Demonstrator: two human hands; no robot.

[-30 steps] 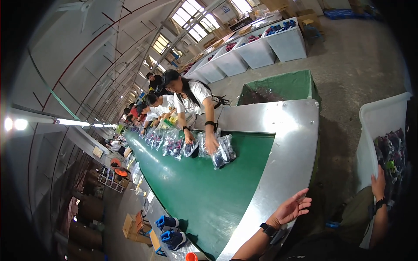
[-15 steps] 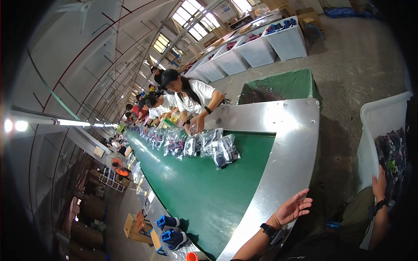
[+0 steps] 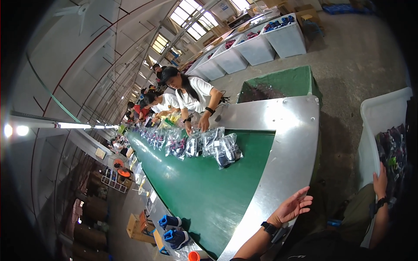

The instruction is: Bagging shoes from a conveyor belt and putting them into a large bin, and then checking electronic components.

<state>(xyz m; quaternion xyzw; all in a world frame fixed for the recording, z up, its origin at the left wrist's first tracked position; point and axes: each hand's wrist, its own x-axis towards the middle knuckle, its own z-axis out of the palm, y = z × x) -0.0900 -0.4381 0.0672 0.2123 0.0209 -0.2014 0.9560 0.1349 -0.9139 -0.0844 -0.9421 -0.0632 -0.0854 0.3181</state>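
Far to your left, the green conveyor belt (image 3: 196,191) runs away from you, and blue shoes (image 3: 173,230) sit by its near left edge. A row of clear bagged items (image 3: 191,143) lies across the belt's far side, where a co-worker in a white shirt (image 3: 196,93) bends over them with both hands on the bags.

Your left hand (image 3: 292,207) hovers open, fingers spread, above the belt's metal rim (image 3: 283,148), holding nothing and well apart from the bags. They are a long reach away; leaning for them from here could bring your arm down onto the belt or into the co-worker's hands.

Your right hand (image 3: 380,182) rests on the edge of the white bin (image 3: 381,113) on your right; whether the fingers curl over it I cannot tell. Dark bagged goods (image 3: 394,148) fill the bin, and a careless pull could tip some out.
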